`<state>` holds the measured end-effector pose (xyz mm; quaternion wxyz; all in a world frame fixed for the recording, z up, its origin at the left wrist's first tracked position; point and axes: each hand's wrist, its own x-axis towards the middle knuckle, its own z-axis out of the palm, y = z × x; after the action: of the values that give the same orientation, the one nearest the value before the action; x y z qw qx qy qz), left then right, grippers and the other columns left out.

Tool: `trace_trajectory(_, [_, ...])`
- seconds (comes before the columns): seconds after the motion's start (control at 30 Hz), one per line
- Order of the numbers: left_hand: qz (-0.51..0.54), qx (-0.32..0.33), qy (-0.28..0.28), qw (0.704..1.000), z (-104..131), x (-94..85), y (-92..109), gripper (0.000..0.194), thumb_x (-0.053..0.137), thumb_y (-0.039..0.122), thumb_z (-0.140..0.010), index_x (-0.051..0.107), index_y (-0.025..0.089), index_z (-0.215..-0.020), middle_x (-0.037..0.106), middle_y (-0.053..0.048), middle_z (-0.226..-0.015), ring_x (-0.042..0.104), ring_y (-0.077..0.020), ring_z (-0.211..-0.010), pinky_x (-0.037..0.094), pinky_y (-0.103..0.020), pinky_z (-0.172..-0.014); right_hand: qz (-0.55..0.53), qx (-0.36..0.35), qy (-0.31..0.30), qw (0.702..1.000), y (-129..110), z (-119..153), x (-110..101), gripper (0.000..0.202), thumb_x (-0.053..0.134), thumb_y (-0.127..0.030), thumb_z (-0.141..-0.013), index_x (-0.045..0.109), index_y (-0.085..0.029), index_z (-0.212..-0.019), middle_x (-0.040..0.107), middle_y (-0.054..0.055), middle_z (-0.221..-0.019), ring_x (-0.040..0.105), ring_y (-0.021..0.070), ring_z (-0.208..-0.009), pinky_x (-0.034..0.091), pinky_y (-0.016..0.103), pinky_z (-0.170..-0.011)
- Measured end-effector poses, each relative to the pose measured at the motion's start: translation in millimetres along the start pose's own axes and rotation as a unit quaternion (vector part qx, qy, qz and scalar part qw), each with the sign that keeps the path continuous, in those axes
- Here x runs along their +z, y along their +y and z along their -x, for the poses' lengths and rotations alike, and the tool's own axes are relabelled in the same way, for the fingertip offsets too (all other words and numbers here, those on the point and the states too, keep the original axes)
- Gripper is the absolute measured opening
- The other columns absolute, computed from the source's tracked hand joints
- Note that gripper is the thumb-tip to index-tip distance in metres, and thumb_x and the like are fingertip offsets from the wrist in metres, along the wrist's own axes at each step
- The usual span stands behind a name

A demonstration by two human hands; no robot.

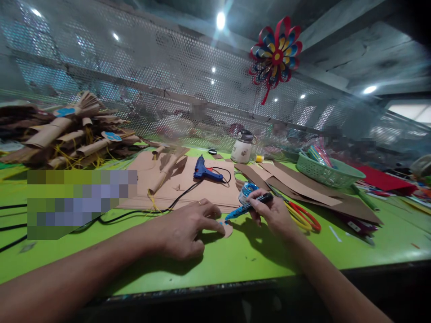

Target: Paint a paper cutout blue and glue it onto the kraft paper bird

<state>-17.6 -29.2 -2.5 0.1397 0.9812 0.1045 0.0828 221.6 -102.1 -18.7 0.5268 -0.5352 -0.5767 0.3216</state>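
A small round piece of brown card point(228, 229) lies on the green table, with a little blue on its upper part. My left hand point(188, 228) rests palm down beside it, fingers apart, a fingertip pressing on its left edge. In my right hand point(274, 211) is a blue brush-like pen point(244, 208) with a black end, its tip touching the top of the card. Just behind that hand stands a small jar point(248, 190) with blue on it.
Behind my hands a blue glue gun point(204, 172) lies on cardboard point(182, 197), its black cord running left. Scissors point(305, 217), cardboard strips, a green basket point(328, 172) and a bottle point(242, 148) are further right and back. Paper rolls point(54, 133) are piled left.
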Motion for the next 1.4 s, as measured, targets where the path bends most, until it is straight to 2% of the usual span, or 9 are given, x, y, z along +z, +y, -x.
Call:
trace_trajectory(0.5, [0.0,0.002,-0.008,1.0,0.4,-4.6,2.6,0.058,0.054,0.013,-0.064,0.064,0.031,-0.119,0.057,-0.006,-0.117,0.052,-0.0276,-0.105,0.043,-0.042,-0.094,-0.004,0.007,-0.015,1.0,3.4,-0.5,-1.5,0.026,0.063,-0.044,-0.083,0.055,-0.019,-0.081,0.052,-0.005,-0.05,0.044,0.0096,-0.041,0.035,0.022,-0.04])
trace_trajectory(1.23, [-0.008,0.002,-0.001,1.0,-0.9,-2.8,1.5,0.06,0.054,0.012,-0.063,0.064,0.032,-0.119,0.057,-0.005,-0.118,0.053,-0.027,-0.106,0.042,-0.041,-0.096,0.023,0.007,-0.037,0.999,5.2,1.1,-3.7,0.023,0.059,-0.042,-0.086,0.054,-0.019,-0.085,0.053,-0.005,-0.054,0.045,0.0102,-0.043,0.037,0.023,-0.042])
trace_trajectory(1.4, [-0.008,-0.001,-0.019,1.0,-1.2,-6.7,4.6,0.06,0.054,0.013,-0.064,0.063,0.032,-0.12,0.057,-0.006,-0.119,0.053,-0.0272,-0.107,0.043,-0.041,-0.095,0.027,0.003,-0.031,0.999,5.0,1.5,-3.7,0.023,0.059,-0.041,-0.085,0.054,-0.019,-0.084,0.052,-0.005,-0.053,0.044,0.0099,-0.043,0.037,0.022,-0.042])
